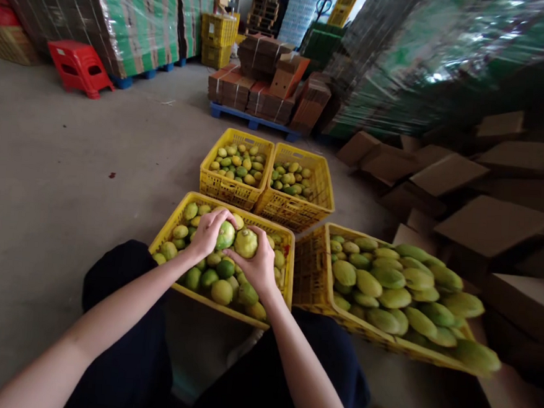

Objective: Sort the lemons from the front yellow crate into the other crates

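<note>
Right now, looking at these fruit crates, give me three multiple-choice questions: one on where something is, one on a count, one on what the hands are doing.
1. Where is the red stool?
A. far left, by the wrapped stacks
B. inside a crate
C. on the cardboard boxes at the right

2. How many yellow crates of fruit show in front of the person?
A. two
B. four
C. six

3. What is the state of the two hands?
A. both empty and raised
B. each closed on a fruit
C. gripping a crate rim

Answers:
1 A, it stands on the floor at the far left.
2 B, the near crate, two behind it, one at the right.
3 B, the left hand and the right hand each hold a green fruit over the near crate.
</note>
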{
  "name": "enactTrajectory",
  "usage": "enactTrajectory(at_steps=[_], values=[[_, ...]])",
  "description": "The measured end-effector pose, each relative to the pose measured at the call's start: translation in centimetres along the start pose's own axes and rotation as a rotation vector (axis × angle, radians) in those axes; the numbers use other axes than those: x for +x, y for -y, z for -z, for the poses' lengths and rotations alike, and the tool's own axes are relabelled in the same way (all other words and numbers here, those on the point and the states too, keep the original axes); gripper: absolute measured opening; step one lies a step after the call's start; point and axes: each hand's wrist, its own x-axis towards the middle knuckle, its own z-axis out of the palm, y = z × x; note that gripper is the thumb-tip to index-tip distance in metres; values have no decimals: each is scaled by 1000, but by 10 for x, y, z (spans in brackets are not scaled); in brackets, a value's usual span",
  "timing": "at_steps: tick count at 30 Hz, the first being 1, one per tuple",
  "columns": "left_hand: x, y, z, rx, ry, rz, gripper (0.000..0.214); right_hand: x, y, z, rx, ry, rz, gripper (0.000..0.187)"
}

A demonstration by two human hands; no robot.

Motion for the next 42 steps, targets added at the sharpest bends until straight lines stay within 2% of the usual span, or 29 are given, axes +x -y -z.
enactTrajectory(at_steps=[3, 7, 9, 11, 13, 16, 19, 23, 26, 29, 31, 33, 37, 39, 42], values=[[4, 8, -4, -221, -151, 227, 31, 1, 2, -6, 171, -13, -151, 60], [8, 15, -6, -579, -373, 663, 22, 9, -5, -16, 702, 39, -596, 41], [10, 13, -8, -669, -421, 711, 17, 16, -12, -18, 913, 110, -754, 34], [11, 9, -11, -728, -415, 653, 9, 22, -18, -16, 1041, 129, -830, 30], [13, 4, -13, -785, -369, 623, 14, 26, -21, -14, 1124, 80, -853, 28], [13, -3, -13, -845, -235, 741, 17, 27, -20, -9, 1196, 5, -831, 26], [11, -6, -12, -883, -122, 806, 38, 25, -15, -5, 1215, 55, -771, 27], [4, -3, -16, -927, -88, 684, 43, 21, -11, -1, 1225, 136, -702, 40], [-1, 0, -18, -894, -38, 569, 40, 20, -12, 0, 1191, 77, -637, 39], [-2, 2, -18, -848, 32, 582, 40, 20, -16, -1, 1162, 20, -614, 38], [-1, 4, -16, -824, 6, 630, 39, 21, -22, -3, 1157, -27, -626, 38], [3, 8, -15, -817, -88, 642, 36, 19, -31, -6, 1123, -82, -608, 37], [11, 21, -8, -865, -264, 552, 27, 13, -48, -10, 1021, -103, -559, 37], [13, 26, -5, -882, -284, 551, 24, 9, -49, -12, 1049, -168, -633, 30], [12, 28, -2, -883, -259, 616, 23, 7, -37, -13, 1158, -294, -783, 19]])
